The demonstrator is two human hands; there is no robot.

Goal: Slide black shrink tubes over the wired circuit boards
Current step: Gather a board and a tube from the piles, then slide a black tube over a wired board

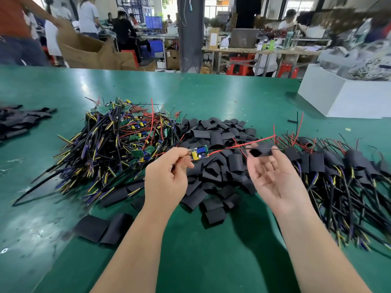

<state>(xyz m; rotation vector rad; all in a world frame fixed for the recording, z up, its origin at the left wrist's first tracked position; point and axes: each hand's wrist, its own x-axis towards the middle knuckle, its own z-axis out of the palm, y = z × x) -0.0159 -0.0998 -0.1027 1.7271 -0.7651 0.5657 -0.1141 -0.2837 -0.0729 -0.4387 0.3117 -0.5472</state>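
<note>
My left hand (169, 172) pinches one end of a small wired circuit board (200, 152) above the green table. Its red and black wires (243, 144) stretch rightward. My right hand (273, 176), palm up, pinches a black shrink tube (260, 152) at the fingertips, and the wires run to that tube. A heap of loose black shrink tubes (218, 144) lies under both hands. To the left lies a pile of bare wired boards (118, 140). On the right lies a pile of boards covered by tubes (347, 170).
More black tubes (19, 121) lie at the far left, and two flat ones (101, 228) near the front. A white box (338, 96) stands at the back right on the green table (211, 261). People work at benches beyond the table.
</note>
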